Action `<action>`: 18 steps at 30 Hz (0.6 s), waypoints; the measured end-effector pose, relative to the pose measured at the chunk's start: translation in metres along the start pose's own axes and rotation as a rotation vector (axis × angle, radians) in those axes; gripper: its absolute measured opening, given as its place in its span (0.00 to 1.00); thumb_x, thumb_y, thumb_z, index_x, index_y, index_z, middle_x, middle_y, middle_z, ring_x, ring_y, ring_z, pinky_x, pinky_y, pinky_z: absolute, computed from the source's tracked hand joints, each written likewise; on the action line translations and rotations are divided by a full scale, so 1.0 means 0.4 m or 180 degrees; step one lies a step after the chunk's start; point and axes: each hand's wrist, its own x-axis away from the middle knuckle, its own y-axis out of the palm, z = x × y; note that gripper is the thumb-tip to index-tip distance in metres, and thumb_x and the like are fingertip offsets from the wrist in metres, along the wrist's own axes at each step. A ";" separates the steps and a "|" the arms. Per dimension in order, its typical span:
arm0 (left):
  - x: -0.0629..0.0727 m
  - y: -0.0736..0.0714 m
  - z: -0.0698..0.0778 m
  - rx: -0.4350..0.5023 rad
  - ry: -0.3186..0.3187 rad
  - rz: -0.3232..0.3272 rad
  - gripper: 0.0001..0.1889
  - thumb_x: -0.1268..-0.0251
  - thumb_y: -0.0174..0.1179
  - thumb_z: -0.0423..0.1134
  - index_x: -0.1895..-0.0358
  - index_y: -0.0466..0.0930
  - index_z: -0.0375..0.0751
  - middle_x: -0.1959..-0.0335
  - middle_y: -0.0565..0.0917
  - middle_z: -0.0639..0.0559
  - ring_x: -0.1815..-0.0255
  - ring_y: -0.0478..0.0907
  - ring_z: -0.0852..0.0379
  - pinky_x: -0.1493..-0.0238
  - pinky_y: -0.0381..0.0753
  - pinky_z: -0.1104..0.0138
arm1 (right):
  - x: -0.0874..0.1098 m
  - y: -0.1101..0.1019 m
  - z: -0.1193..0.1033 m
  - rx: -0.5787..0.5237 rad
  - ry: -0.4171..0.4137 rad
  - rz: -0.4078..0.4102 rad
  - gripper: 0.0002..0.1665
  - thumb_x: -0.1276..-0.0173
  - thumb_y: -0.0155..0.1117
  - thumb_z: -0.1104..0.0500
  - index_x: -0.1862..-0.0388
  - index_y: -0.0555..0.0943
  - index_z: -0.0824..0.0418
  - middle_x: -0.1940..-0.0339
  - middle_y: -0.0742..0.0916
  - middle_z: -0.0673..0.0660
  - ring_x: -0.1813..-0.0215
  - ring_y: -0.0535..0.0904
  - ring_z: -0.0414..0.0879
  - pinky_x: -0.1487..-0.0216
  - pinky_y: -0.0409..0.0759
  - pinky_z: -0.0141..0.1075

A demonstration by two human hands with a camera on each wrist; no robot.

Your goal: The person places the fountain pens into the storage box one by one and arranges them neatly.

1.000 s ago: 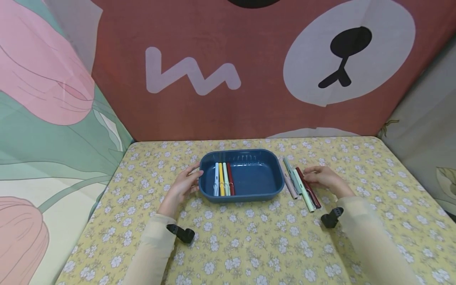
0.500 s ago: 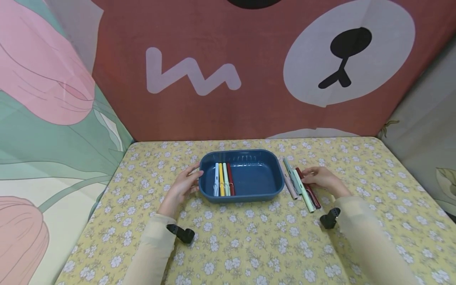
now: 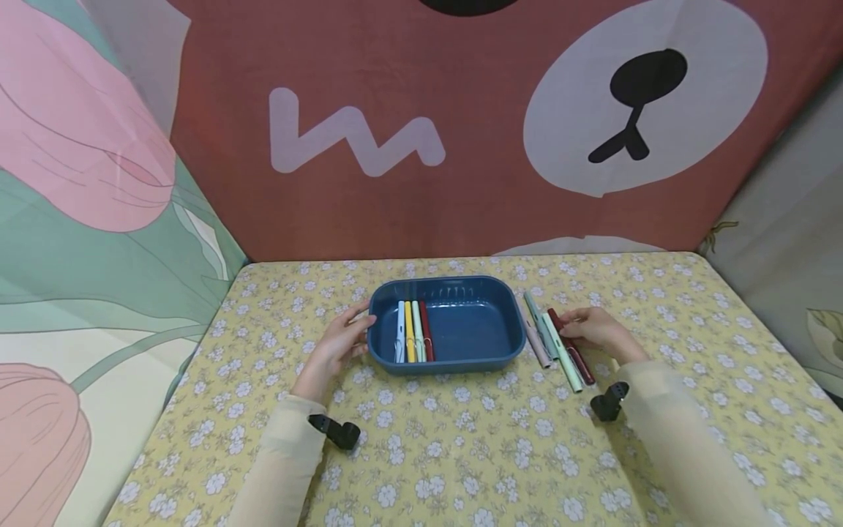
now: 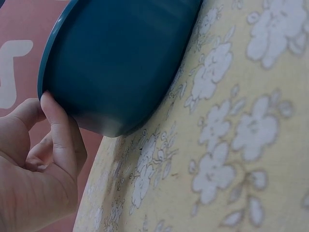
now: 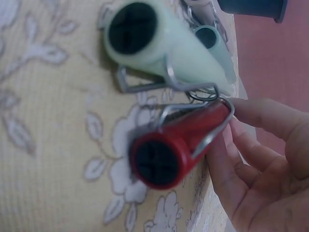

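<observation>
A blue rectangular tray (image 3: 474,364) sits mid-table. My left hand (image 3: 339,342) holds its left rim, the thumb over the edge; the left wrist view shows fingers curled against the tray's outer wall (image 4: 120,63). Inside, a pale blue pen (image 3: 399,329), a yellow pen (image 3: 410,333), a light green pen (image 3: 418,333) and a dark red pen (image 3: 426,331) lie side by side at the left. On the right, my right hand (image 3: 602,331) pinches another dark red pen (image 3: 579,363) by its far part. In the right wrist view this red pen (image 5: 188,133) shows its clip and black end.
Beside the held pen lies a mint green pen (image 3: 566,359). Further left, a grey-green pen (image 3: 536,315) and a pale pink pen (image 3: 540,348) lie by the tray's right side. A yellow floral cloth (image 3: 435,454) covers the table; a red printed backdrop (image 3: 474,205) stands behind.
The right hand has shifted very slightly, and the near end of its dark red pen has edged a little right. The left hand and tray stay put.
</observation>
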 end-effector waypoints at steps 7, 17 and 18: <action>0.005 0.002 0.001 -0.0014 0.0015 0.0020 0.27 0.28 0.53 0.42 0.28 0.61 0.54 0.60 0.77 0.54 0.77 0.73 0.67 0.76 0.75 0.76 | 0.001 -0.009 0.005 -0.0176 -0.0110 0.0032 0.30 0.29 0.55 0.61 0.34 0.64 0.78 0.50 0.83 0.66 0.59 0.80 0.33 0.52 0.83 0.34; 0.004 0.001 0.003 -0.0041 0.0013 0.0022 0.27 0.28 0.53 0.42 0.28 0.61 0.54 0.54 0.76 0.52 0.76 0.74 0.68 0.77 0.74 0.77 | 0.000 -0.033 -0.002 -0.0196 -0.0016 0.0186 0.32 0.29 0.56 0.57 0.32 0.64 0.73 0.56 0.84 0.50 0.64 0.78 0.30 0.52 0.82 0.35; 0.003 0.001 0.004 -0.0036 0.0008 0.0027 0.27 0.28 0.53 0.42 0.28 0.61 0.54 0.54 0.77 0.52 0.76 0.74 0.68 0.77 0.74 0.77 | 0.001 -0.036 -0.006 -0.0203 -0.0018 0.0184 0.33 0.28 0.55 0.56 0.31 0.63 0.73 0.55 0.84 0.51 0.64 0.78 0.29 0.50 0.82 0.36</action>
